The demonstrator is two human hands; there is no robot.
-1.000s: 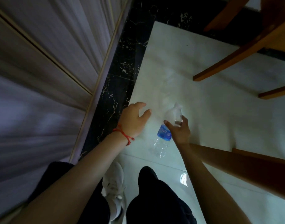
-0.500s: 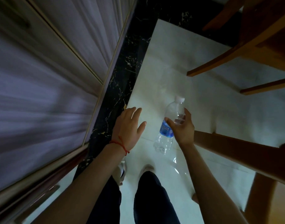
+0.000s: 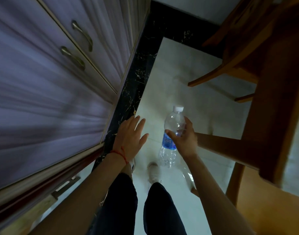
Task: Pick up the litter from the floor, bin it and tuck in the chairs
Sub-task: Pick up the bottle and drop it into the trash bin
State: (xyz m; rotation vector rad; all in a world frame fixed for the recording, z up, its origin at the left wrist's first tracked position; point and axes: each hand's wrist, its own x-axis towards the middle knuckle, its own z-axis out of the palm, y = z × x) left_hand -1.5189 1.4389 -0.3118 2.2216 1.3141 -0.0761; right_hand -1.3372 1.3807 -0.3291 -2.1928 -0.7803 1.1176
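A clear plastic bottle with a white cap and a blue label hangs above the pale floor tiles, cap pointing away from me. My right hand is shut around its middle, thumb on the label side. My left hand, with a red string at the wrist, is held flat and empty to the left of the bottle, fingers spread, over the black floor border. A wooden chair stands at the upper right, its legs on the tiles.
A grey cabinet with two metal handles fills the left side. A wooden table edge and leg run along the right, close to my right forearm. My legs and white shoes are below the bottle.
The view has risen away from the floor. My right hand has carried the bottle up with it. My left hand has opened flat, and the cabinet handles have come into view.
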